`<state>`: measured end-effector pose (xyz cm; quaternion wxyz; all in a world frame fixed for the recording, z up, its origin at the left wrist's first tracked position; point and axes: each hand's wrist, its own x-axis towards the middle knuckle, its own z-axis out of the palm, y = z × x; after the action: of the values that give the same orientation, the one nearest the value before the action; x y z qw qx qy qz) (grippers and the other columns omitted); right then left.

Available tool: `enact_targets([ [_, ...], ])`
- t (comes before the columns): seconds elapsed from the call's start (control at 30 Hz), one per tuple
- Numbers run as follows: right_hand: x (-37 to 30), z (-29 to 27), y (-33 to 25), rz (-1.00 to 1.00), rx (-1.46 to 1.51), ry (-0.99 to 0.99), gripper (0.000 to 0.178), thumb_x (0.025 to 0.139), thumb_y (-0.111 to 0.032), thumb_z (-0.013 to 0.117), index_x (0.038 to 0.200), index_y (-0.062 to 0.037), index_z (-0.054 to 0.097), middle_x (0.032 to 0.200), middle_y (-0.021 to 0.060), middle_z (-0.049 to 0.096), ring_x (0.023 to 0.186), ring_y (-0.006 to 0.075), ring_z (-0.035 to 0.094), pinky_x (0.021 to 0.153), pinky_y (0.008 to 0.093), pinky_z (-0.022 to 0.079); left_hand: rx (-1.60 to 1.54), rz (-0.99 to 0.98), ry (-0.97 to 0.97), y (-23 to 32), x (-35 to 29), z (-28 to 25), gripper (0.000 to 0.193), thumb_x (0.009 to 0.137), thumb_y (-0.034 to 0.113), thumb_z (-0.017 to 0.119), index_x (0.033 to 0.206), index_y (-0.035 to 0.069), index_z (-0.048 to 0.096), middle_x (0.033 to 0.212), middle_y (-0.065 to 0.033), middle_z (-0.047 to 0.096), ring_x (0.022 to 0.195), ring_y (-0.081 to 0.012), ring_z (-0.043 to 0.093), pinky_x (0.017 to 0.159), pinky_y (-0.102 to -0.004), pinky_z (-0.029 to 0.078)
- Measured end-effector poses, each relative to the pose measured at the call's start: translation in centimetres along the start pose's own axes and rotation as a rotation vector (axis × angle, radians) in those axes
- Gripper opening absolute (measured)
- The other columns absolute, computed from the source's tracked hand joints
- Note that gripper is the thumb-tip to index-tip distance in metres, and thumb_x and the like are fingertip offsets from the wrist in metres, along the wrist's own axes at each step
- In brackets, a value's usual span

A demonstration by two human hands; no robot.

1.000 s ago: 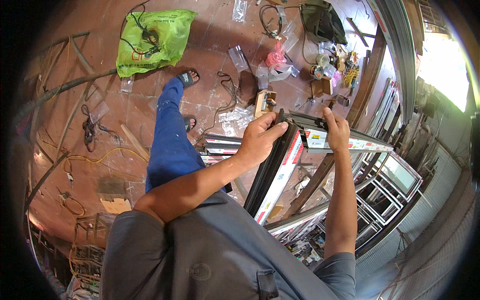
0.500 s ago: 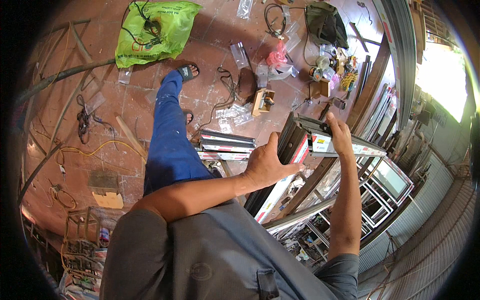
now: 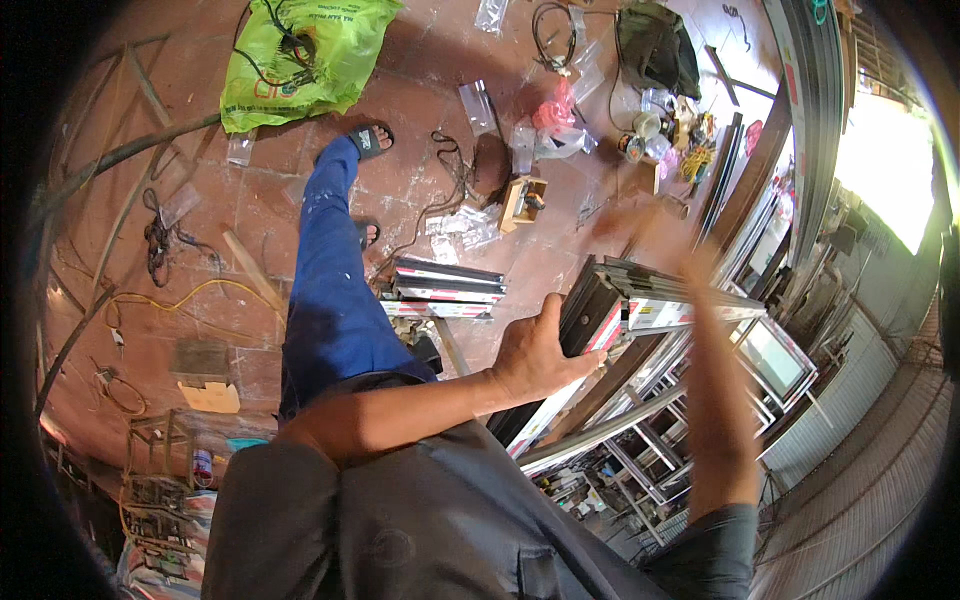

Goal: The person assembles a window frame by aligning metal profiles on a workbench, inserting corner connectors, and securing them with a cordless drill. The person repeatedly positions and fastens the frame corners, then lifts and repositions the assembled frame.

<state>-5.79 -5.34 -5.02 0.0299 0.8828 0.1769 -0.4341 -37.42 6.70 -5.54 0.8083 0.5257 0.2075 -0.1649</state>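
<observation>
My left hand [image 3: 543, 352] is wrapped round a dark aluminium frame profile [image 3: 592, 300], thumb up on the near side and fingers over its white-and-red labelled face. This profile meets a second aluminium profile [image 3: 665, 312] at a corner, which runs off to the right. Above that corner, my right hand [image 3: 655, 238] is apart from the frame and smeared by motion, so its fingers cannot be made out. Whether it holds anything is not visible.
Several labelled profiles [image 3: 445, 288] lie stacked beside my leg. A small wooden box [image 3: 521, 203], cables and plastic bags litter the tiled floor. At the upper left lies a green bag [image 3: 300, 65]. Glazed frames [image 3: 775, 358] stand at the right, below long upright profiles [image 3: 815, 110].
My right hand has left the frame corner and swung up, its forearm shifting right. My left hand keeps its grip; the frame corner sits slightly lower in view.
</observation>
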Motion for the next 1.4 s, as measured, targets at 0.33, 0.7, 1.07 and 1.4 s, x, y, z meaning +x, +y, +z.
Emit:
enact_targets([
  [0.33, -4.8, 4.6, -0.9, 0.096, 0.691, -0.019, 0.084, 0.112, -0.065, 0.026, 0.128, 0.004, 0.072, 0.12, 0.0192, 0.076, 0.117, 0.0303, 0.07, 0.108, 0.0412, 0.048, 0.004, 0.028, 0.001, -0.3, 0.9, 1.4, 0.072, 0.081, 0.038, 0.088, 0.124, -0.004, 0.049, 0.095, -0.0248, 0.074, 0.086, -0.0389, 0.077, 0.076, -0.046, 0.06],
  [0.7, -14.4, 9.1, 0.3, -0.099, 0.131, 0.644, 0.054, 0.115, -0.039, 0.04, 0.112, 0.0026, 0.075, 0.111, 0.0141, 0.075, 0.108, 0.0259, 0.068, 0.098, 0.0369, 0.048, -0.26, 0.219, 0.097, -0.9, 3.9, -1.1, 0.057, 0.096, 0.048, 0.077, 0.128, 0.004, 0.058, 0.095, -0.0108, 0.072, 0.08, -0.0194, 0.07, 0.073, -0.0341, 0.056],
  [1.07, -14.2, 9.3, 0.3, 0.008, 0.253, 0.688, 0.054, 0.115, -0.037, 0.043, 0.106, 0.0043, 0.076, 0.101, 0.0131, 0.075, 0.095, 0.0237, 0.068, 0.091, 0.0358, 0.05, -0.484, 0.176, -0.378, 0.5, 10.7, -5.4, 0.017, 0.102, 0.019, 0.073, 0.101, 0.004, 0.065, 0.085, 0.0033, 0.063, 0.08, -0.0074, 0.061, 0.073, -0.0265, 0.053],
  [1.4, -13.6, 6.5, 0.8, 0.072, 0.06, 0.429, 0.051, 0.107, -0.045, 0.053, 0.097, -0.0003, 0.074, 0.082, 0.0212, 0.067, 0.077, 0.0392, 0.065, 0.074, 0.0459, 0.047, -0.551, 0.059, 0.038, -1.3, 7.9, -3.3, 0.037, 0.108, 0.041, 0.062, 0.115, 0.005, 0.063, 0.093, -0.0014, 0.062, 0.082, -0.01, 0.062, 0.073, -0.0287, 0.054],
])
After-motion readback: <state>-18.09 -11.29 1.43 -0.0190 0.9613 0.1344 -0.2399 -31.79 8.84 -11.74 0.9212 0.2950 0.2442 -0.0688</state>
